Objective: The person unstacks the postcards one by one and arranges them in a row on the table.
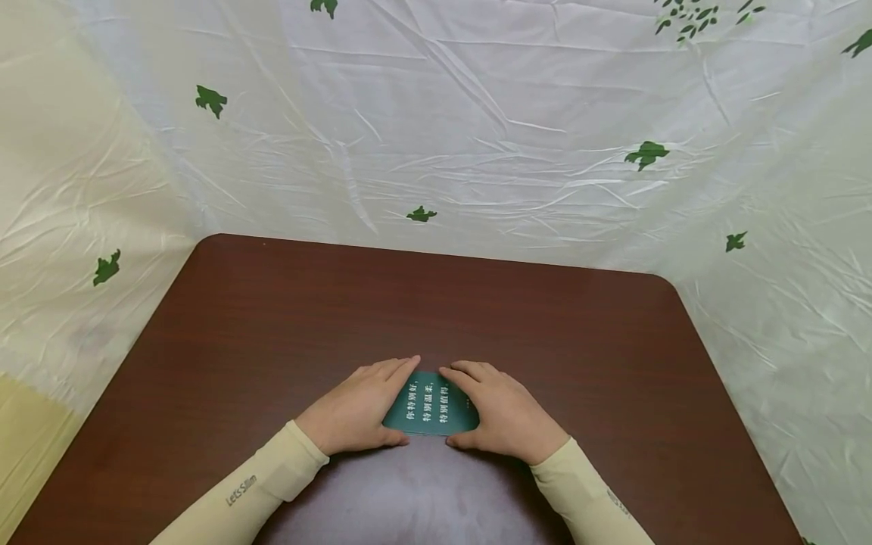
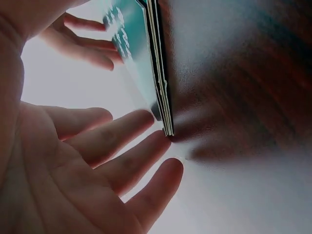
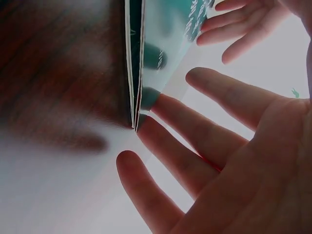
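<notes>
A thin green booklet-like item with white printed characters lies on the table near its front edge. From the side, in the left wrist view, its layered pale edges show close against the tabletop. My left hand is at its left side, thumb by the near edge and straight fingers reaching toward the far edge. On the opposite side, my right hand mirrors this, its index finger overlapping the green face. Fingertips of each hand touch the item's edge in the wrist views, with the fingers spread and fairly straight.
The dark reddish-brown table has rounded far corners. White cloth printed with green leaf shapes hangs behind and at both sides of it. Pale sleeves cover both forearms.
</notes>
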Demonstrator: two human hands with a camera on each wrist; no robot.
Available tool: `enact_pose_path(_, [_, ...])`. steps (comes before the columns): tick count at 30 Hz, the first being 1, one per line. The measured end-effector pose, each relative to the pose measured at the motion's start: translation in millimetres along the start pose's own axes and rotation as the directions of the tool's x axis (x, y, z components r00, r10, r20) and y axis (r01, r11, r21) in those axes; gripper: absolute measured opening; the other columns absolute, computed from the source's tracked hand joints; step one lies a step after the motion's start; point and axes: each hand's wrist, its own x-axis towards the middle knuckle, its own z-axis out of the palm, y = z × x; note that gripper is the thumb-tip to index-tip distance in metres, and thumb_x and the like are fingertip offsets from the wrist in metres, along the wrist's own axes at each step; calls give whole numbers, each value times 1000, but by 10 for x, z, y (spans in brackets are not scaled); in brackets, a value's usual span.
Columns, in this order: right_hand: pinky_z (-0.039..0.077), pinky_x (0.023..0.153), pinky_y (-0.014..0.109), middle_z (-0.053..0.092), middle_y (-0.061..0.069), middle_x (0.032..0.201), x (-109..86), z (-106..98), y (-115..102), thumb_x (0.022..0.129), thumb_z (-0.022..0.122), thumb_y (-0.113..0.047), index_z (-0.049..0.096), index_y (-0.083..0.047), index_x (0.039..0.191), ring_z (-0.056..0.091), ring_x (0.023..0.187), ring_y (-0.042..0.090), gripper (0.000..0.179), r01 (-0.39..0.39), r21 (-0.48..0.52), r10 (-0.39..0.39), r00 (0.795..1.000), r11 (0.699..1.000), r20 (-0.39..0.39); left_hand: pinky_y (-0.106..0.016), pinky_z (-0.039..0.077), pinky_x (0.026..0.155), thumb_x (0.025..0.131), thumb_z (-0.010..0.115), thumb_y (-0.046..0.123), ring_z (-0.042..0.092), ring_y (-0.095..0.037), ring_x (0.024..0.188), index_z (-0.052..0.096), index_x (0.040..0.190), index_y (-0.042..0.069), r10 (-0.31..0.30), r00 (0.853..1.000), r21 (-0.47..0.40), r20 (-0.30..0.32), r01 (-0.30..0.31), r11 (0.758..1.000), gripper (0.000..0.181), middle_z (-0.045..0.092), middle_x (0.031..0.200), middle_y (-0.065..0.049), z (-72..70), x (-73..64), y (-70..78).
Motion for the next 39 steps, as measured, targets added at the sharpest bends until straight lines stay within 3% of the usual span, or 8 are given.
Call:
enact_pose_path(4, [54,112,50,57,5,158,13,-7,-15,75,97,-47,56,-17,158,58,143,28,98,5,3,-5,1000,1000,18,-55,42,124,85,93,37,54,-33,148,33,168,4,12,1000,1,-16,-12,1000,108,55,160,-12,-5,-22,-14])
enact_pose_path(17, [56,111,47,57,2,157,109,-44,-54,79,96,-36,58,-20,156,58,142,26,88,1,35,-3,997,999,76,-54,44,124,85,93,40,56,-32,146,35,168,6,-12,1000,19,-14,12,1000,107,57,159,-9,-75,-87,-87])
enact_pose_path(31, [53,114,49,62,1,153,100,-102,-105,79,96,-35,61,-17,154,60,141,28,84,-5,54,3,999,999,41,-55,36,128,86,93,35,51,-34,149,35,168,7,-12,1000,-102,2,12,995,104,55,160,-10,-180,-68,-121])
enact_pose_path(34, [53,114,49,62,1,153,158,-116,-131,79,96,-36,62,-17,153,59,141,28,84,-12,50,10,999,999,32,-55,34,129,86,92,32,50,-35,149,35,168,6,-12,1000,-106,1,12,994,103,54,160,-11,-255,-42,-151])
enact_pose_path(39, [56,111,48,62,3,152,402,-154,-206,80,95,-40,63,-19,152,59,139,28,82,-12,36,11,999,999,45,-55,29,131,85,92,30,49,-36,151,38,167,7,-70,998,-137,-4,69,988,102,53,163,-11,-402,-20,-330])
